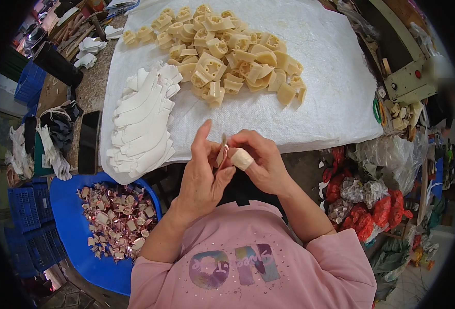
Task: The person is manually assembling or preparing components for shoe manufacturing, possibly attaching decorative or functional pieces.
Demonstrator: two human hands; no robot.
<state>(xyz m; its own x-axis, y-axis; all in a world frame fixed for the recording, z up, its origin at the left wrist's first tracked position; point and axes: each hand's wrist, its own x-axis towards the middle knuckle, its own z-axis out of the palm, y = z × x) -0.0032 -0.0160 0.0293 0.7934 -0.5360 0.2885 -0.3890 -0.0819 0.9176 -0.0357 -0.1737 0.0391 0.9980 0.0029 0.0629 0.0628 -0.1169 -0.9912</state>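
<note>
1. Left hand (199,180): fingers partly bent, thumb and fingers closing on a small pink, shiny piece (221,156).
2. Right hand (267,164): fingers curled toward the same piece; a beige wrap (242,159) encircles one digit. The contact is partly hidden; whether this hand grips the piece cannot be told.
3. Piece position: between the two hands, in front of the pink shirt (289,262), near the front edge of the white sheet (330,87).
4. White strips (142,121): overlapping stack on the sheet, at its left side.
5. Cream moulded parts (227,49): loose heap on the sheet, beyond the hands.
6. Blue tub (70,232): at lower left, containing many pink, shiny pieces (116,219).
7. Dark flat device (89,143): left of the sheet.
8. Red bags (382,211): at right, below sheet level.
</note>
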